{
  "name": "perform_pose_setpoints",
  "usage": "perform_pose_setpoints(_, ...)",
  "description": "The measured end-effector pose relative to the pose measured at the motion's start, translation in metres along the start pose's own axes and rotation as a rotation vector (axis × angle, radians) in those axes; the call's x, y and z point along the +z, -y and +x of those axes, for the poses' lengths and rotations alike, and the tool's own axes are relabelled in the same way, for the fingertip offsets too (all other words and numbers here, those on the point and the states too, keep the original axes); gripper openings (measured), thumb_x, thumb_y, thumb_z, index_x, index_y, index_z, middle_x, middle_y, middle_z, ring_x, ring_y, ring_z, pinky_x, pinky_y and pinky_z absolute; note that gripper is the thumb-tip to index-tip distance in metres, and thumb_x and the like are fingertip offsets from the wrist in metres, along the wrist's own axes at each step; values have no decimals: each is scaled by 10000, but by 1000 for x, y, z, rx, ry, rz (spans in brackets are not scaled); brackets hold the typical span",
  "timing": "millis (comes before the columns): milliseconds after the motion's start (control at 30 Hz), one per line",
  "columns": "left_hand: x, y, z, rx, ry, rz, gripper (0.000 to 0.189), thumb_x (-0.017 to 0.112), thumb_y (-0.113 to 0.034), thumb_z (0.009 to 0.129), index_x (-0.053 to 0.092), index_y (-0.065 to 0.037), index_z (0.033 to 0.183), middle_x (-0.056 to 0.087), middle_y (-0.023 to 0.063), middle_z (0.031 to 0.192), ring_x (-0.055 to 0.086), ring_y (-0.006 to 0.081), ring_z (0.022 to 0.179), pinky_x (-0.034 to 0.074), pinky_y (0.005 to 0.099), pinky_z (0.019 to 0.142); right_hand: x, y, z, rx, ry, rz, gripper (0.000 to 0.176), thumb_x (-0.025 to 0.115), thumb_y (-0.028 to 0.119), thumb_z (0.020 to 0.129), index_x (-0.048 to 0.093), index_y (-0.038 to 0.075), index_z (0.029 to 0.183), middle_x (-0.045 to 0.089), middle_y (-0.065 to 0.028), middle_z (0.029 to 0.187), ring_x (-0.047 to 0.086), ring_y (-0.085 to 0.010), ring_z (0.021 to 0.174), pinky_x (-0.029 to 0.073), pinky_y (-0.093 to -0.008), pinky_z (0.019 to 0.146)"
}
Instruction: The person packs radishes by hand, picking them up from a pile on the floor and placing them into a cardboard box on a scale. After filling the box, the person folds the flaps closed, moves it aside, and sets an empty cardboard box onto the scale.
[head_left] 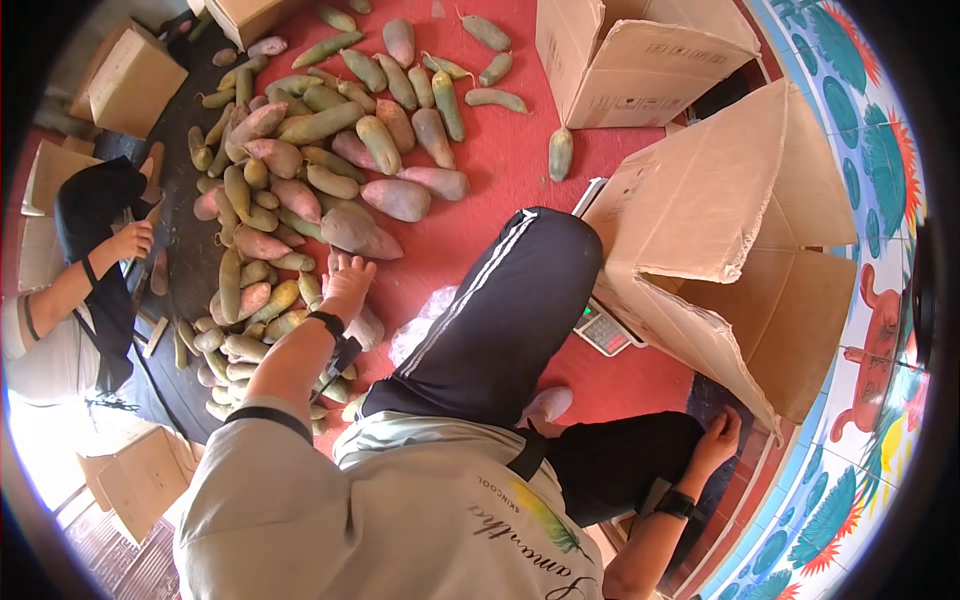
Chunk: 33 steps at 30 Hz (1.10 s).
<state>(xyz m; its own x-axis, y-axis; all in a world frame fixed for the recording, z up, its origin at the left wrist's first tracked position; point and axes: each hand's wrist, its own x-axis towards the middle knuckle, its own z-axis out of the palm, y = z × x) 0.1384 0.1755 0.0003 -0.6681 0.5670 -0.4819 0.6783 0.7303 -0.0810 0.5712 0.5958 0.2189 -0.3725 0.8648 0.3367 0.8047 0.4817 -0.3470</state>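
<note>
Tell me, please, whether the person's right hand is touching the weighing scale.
Apart. The head view shows a stretch of red floor between the right hand and the weighing scale.

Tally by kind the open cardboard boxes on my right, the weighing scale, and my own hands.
Open cardboard boxes: 2
Weighing scale: 1
Hands, the left hand and the right hand: 2
Total: 5

Open red floor [505, 175] btwn veg pile [300, 170] & cardboard boxes [720, 200] toward far edge; raised knee [530, 270] + scale [603, 328] block near side.
</note>
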Motion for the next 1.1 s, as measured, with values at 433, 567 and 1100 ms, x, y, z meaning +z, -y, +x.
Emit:
perform_pose_setpoints(433, -73, 0, -47, -489, -88, -1492, 579, 649, -240, 767, 356, -112, 1250, 426, 104, 1198, 524, 263, 1000, 533, 376, 633, 7, -2, -2, -29, -98, 130, 140, 500, 64, 833, 584, 5, 928, 584, -104, 735, 552, -166, 600, 451, -294, 570)
perform_pose_setpoints(567, -126, -12, -66, -281, -197, -2067, 572, 611, -265, 798, 350, -132, 1290, 411, 103, 1256, 496, 277, 1066, 505, 419, 743, 3, 10, -5, 85, -73, 194, 183, 512, 62, 824, 567, 10, 991, 584, -111, 743, 568, -196, 641, 460, -304, 605)
perform_pose_setpoints(1100, -396, -148, -91, 957, -205, -2001, 482, 634, -181, 788, 430, -20, 1194, 504, 116, 1159, 505, 279, 1067, 448, 439, 858, 2, 29, -5, 57, -136, 152, 273, 531, 102, 817, 533, 40, 1083, 618, -174, 867, 613, -305, 784, 477, -374, 679)
